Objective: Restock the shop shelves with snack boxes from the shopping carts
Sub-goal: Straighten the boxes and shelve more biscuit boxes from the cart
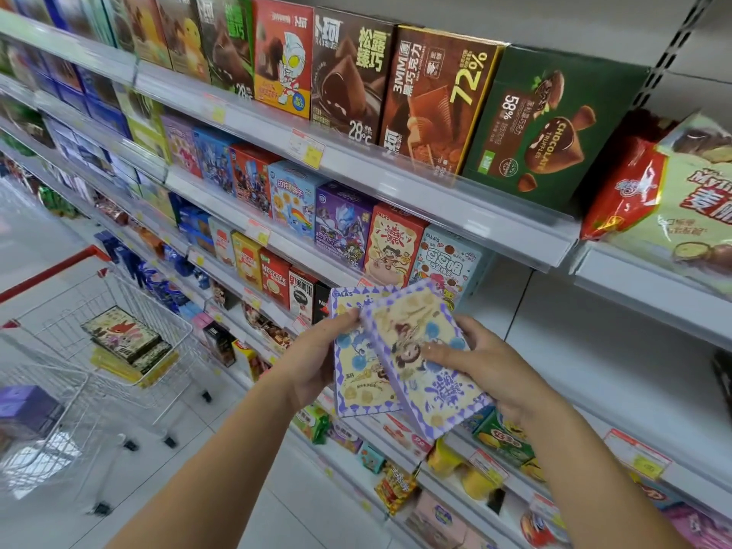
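Two purple-and-yellow cartoon snack boxes are held in front of the shelves. My left hand (317, 360) grips the left box (358, 374) by its left edge, thumb on the front. My right hand (481, 362) holds the right box (420, 354), which is tilted and overlaps the left one, with fingers across its face. Just above them, the second shelf (396, 184) carries a row of similar boxes, ending in a light blue box (449, 261), with a bare gap (511, 295) to its right.
A shopping cart (130, 342) with a red handle stands on the left, holding flat dark and yellow boxes. A second cart (35, 425) at the lower left holds a purple box. Chocolate boxes fill the top shelf (439, 101). Lower shelves hold small snack packs.
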`<state>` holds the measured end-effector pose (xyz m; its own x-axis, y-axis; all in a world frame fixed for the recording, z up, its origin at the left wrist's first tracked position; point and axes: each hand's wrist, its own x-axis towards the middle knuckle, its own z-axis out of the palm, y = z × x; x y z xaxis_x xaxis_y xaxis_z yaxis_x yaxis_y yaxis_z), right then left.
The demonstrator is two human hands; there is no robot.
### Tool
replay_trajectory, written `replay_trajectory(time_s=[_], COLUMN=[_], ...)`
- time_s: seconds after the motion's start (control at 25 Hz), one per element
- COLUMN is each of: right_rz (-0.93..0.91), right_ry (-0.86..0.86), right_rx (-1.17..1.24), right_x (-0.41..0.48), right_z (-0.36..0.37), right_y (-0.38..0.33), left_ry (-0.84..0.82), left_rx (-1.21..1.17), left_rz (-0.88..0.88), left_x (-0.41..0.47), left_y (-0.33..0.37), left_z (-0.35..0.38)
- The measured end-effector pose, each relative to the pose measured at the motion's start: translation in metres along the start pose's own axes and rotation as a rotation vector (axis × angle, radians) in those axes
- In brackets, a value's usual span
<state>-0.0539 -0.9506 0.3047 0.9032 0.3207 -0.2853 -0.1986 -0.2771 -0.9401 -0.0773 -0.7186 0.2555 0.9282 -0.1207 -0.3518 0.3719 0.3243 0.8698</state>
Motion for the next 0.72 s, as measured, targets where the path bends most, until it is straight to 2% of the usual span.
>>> replay_trajectory(time_s=[0.08,0.16,0.28,0.4,0.48,0.56,0.6,0.64,0.72], right_rz=[-0.018,0.008,0.002,-0.006,-0.046,0.006,0.06,0.123,0.174], right_ry=[-0.138,-0.254,-0.276,-0.182,0.02,0.266,0.285,0.234,0.161], right_rx=[-0.412,-0.664,-0.757,-0.708,-0.549,-0.142,0.146,0.402,0.698], right_x=[0.003,0.007,0.015,0.019,0.016,0.005,-0.002,-0.008,-0.016], right_z=[-0.007,-0.009,-0.003,0.004,0.01,0.02,0.027,0.035,0.045], right_y=[-0.014,-0.033,-0.053,-0.049,-0.03,0.0,0.017,0.032,0.044], left_ry=[0.01,-0.01,-0.038,-0.025,0.045,0.135,0.164,0.176,0.161], left_rx=[0.079,0.163,0.143,0.112,0.088,0.016,-0.04,-0.067,-0.058], left_rz=[-0.048,-0.081,-0.094,-0.06,-0.055,-0.037,-0.026,-0.005,0.007], left_x=[0.002,0.0,0.002,0.003,0.005,0.004,0.004,0.004,0.003], left_y=[0.006,0.008,0.003,-0.002,-0.01,-0.016,-0.019,-0.022,-0.026], left_z=[-0.008,-0.011,-0.021,-0.028,-0.029,-0.026,-0.023,-0.021,-0.014])
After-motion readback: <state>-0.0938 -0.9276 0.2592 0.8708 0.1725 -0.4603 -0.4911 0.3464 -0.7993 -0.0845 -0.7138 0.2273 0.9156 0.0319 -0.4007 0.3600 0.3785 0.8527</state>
